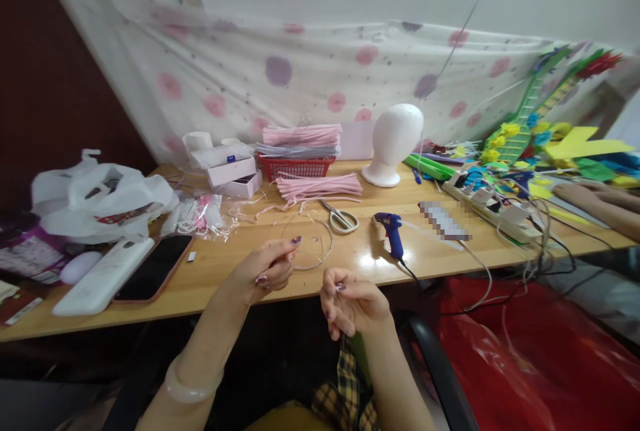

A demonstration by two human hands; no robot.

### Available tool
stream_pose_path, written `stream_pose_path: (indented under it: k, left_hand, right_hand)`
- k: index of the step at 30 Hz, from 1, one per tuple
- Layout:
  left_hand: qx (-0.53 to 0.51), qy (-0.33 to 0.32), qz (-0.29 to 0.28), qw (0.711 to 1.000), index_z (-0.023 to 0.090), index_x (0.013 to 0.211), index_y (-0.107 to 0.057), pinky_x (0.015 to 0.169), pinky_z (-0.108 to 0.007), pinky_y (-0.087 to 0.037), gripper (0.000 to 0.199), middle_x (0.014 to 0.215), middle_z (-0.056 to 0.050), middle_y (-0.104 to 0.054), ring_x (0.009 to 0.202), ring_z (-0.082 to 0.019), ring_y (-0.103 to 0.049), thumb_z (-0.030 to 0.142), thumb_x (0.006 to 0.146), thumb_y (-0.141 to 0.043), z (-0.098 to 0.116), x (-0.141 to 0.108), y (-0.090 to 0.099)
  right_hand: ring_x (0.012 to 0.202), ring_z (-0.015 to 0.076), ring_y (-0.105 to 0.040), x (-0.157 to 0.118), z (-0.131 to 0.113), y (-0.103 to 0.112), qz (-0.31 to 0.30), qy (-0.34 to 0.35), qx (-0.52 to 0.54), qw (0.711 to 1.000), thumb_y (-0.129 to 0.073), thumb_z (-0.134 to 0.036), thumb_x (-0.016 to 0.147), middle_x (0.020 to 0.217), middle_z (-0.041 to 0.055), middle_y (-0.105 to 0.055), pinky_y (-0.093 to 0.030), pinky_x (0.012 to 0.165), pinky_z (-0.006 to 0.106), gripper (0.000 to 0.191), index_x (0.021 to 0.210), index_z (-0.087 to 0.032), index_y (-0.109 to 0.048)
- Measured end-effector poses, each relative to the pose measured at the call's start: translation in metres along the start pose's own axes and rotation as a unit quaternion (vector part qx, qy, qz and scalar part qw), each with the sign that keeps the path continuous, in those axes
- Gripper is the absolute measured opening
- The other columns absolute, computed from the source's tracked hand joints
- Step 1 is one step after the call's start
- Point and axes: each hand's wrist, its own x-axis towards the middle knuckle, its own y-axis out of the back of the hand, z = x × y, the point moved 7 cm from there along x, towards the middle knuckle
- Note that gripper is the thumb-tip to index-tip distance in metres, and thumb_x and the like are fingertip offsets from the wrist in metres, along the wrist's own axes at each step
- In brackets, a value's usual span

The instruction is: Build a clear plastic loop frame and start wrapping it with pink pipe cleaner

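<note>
- Thumb and forefinger of the left grip (270, 267) are pressed together; whether a fine strand is pinched cannot be told.
- The right grip (355, 304) is curled nearby; whether it is closed cannot be told.
- A thin, pale, looped wire coil (332, 243) is laid on the wooden surface (345, 254), just beyond the left fingertips.

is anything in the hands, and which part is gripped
It can't be told: the left hand and right hand are both curled as if pinching, but anything held is too fine to make out.
</note>
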Motion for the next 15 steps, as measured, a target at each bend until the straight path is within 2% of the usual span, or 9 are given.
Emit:
stream_pose_path:
  k: [2, 4, 6, 11, 13, 15]
  left_hand:
    - [0.015, -0.012, 0.034, 0.999, 0.018, 0.051, -0.046, 0.028, -0.012, -0.015, 0.045, 0.027, 0.011, -0.022, 0.026, -0.002, -0.01, 0.039, 0.087, -0.063, 0.0, -0.001, 0.002]
    - [0.006, -0.011, 0.06, 0.998, 0.019, 0.048, -0.04, 0.028, -0.012, -0.014, 0.053, 0.028, 0.01, -0.024, 0.026, -0.001, -0.011, 0.047, 0.083, -0.068, -0.001, -0.001, 0.003]
    - [-0.015, -0.014, 0.085, 0.996, 0.019, 0.047, -0.037, 0.028, -0.012, -0.015, 0.057, 0.028, 0.01, -0.025, 0.027, -0.001, -0.013, 0.051, 0.081, -0.07, 0.0, -0.001, 0.004]
    - [-0.099, -0.052, 0.14, 0.984, 0.018, 0.046, -0.04, 0.027, -0.013, -0.016, 0.057, 0.029, 0.009, -0.025, 0.026, -0.002, -0.016, 0.051, 0.086, -0.065, 0.002, 0.0, 0.01]
    - [-0.128, -0.061, 0.137, 0.98, 0.015, 0.051, -0.049, 0.027, -0.012, -0.015, 0.05, 0.029, 0.01, -0.025, 0.025, -0.001, -0.016, 0.043, 0.092, -0.06, 0.002, -0.002, 0.012]
    - [-0.16, -0.071, 0.126, 0.976, 0.011, 0.063, -0.06, 0.027, -0.011, -0.016, 0.04, 0.033, 0.011, -0.028, 0.025, 0.0, -0.017, 0.03, 0.097, -0.052, 0.001, -0.006, 0.015]
  right_hand:
    - [0.029, 0.0031, -0.047, 0.001, -0.002, 0.001, 0.01, -0.001, -0.011, 1.0, -0.059, -0.023, 0.093, 0.063, 0.002, -0.072, -0.055, 0.044, 0.018, 0.012, 0.091, -0.011, -0.056]
    - [0.02, 0.0008, -0.03, 0.001, -0.006, -0.002, -0.012, 0.009, -0.007, 1.0, -0.052, -0.021, 0.096, 0.051, -0.0048, -0.064, -0.046, 0.033, 0.013, 0.01, 0.093, -0.012, -0.055]
    - [0.016, 0.0, -0.02, 0.001, -0.008, -0.006, -0.036, 0.02, -0.006, 0.999, -0.047, -0.019, 0.098, 0.046, -0.0085, -0.058, -0.038, 0.028, 0.01, 0.01, 0.094, -0.013, -0.054]
    - [0.015, -0.0007, -0.019, -0.001, -0.005, -0.007, -0.06, 0.069, 0.016, 0.996, -0.044, -0.016, 0.1, 0.044, -0.0106, -0.056, -0.037, 0.027, 0.008, 0.01, 0.097, -0.013, -0.053]
    - [0.015, -0.0009, -0.02, -0.003, -0.005, -0.005, -0.066, 0.095, 0.026, 0.993, -0.043, -0.017, 0.1, 0.046, -0.0105, -0.057, -0.037, 0.027, 0.008, 0.011, 0.097, -0.015, -0.053]
    - [0.017, -0.002, -0.021, -0.003, -0.004, 0.003, -0.028, 0.103, 0.015, 0.994, -0.049, -0.019, 0.098, 0.056, -0.0077, -0.065, -0.037, 0.027, 0.008, 0.007, 0.097, -0.016, -0.055]
